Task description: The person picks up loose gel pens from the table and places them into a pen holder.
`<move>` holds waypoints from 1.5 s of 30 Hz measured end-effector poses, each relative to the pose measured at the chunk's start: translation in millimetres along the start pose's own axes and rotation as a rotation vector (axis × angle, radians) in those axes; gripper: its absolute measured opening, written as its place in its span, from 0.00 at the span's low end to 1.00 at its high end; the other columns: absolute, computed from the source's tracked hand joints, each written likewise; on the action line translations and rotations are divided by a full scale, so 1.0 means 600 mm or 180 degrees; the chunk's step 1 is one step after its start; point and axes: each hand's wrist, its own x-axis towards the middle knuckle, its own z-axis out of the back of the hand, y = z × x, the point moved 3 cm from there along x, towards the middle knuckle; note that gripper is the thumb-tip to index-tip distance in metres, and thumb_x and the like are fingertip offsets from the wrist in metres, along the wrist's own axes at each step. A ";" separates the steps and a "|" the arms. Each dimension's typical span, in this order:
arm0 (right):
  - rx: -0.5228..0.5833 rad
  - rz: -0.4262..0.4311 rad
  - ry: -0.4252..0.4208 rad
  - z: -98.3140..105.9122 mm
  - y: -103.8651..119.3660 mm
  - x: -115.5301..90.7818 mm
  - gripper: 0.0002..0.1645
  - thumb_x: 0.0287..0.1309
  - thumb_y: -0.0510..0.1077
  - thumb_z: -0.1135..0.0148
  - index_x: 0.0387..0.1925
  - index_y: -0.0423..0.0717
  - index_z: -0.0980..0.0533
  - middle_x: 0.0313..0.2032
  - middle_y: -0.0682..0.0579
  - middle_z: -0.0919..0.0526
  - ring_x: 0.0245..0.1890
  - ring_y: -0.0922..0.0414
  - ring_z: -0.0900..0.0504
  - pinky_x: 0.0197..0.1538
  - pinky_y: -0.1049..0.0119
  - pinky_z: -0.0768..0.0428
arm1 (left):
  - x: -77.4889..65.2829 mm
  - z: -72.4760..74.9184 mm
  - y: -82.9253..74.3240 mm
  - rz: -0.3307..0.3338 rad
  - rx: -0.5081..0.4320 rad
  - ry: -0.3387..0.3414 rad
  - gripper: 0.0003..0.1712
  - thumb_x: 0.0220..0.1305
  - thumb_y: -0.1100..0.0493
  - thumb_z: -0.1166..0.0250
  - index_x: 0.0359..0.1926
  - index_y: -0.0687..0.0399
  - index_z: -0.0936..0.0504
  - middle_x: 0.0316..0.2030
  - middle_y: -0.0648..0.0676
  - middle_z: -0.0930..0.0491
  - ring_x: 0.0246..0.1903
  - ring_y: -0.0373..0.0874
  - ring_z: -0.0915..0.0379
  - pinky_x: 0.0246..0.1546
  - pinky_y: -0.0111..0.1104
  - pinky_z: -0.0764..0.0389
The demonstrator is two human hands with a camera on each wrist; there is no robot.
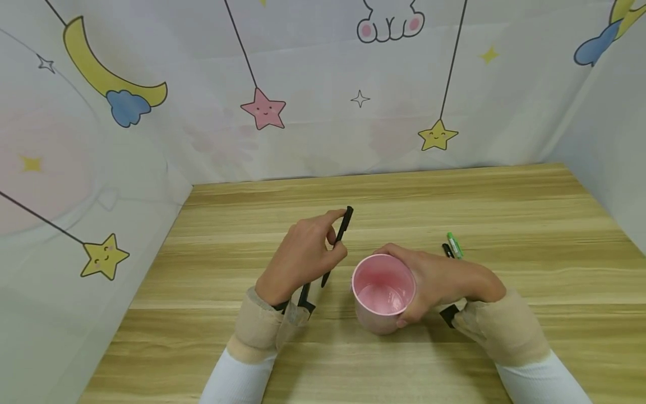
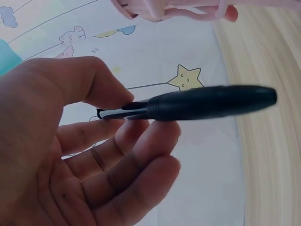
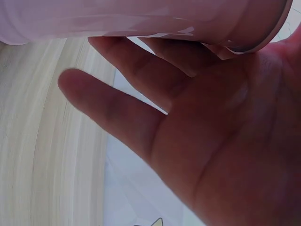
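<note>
Between thumb and fingers, my left hand (image 1: 308, 247) pinches a black pen (image 1: 344, 223), held at a slant with its tip pointing down toward the table. In the left wrist view the dark pen (image 2: 211, 102) crosses the fingertips. My right hand (image 1: 439, 278) grips a pink cup (image 1: 370, 322) around its side, thumb at the near rim and fingers around the far side. The cup's mouth faces up and its inside looks bare. In the right wrist view the pink cup wall (image 3: 117, 19) lies above the fingers, with the little finger held away from it.
On the wooden table (image 1: 242, 213), right of the cup, lie a green-and-white pen-like item (image 1: 455, 245) and a black one (image 1: 447, 250), partly hidden by the right hand. A white printed curtain (image 1: 323, 140) borders the table at the back and sides.
</note>
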 end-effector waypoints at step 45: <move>0.0441 0.0045 0.0119 -0.006 -0.066 0.011 0.53 0.28 0.45 0.20 0.58 0.50 0.40 0.54 0.47 0.27 0.52 0.49 0.29 0.54 0.43 0.30 | 0.002 0.026 -0.045 -0.0500 -0.1499 -0.0739 0.29 0.53 0.61 0.40 0.59 0.52 0.30 0.28 0.46 0.26 0.17 0.29 0.29 0.18 0.27 0.22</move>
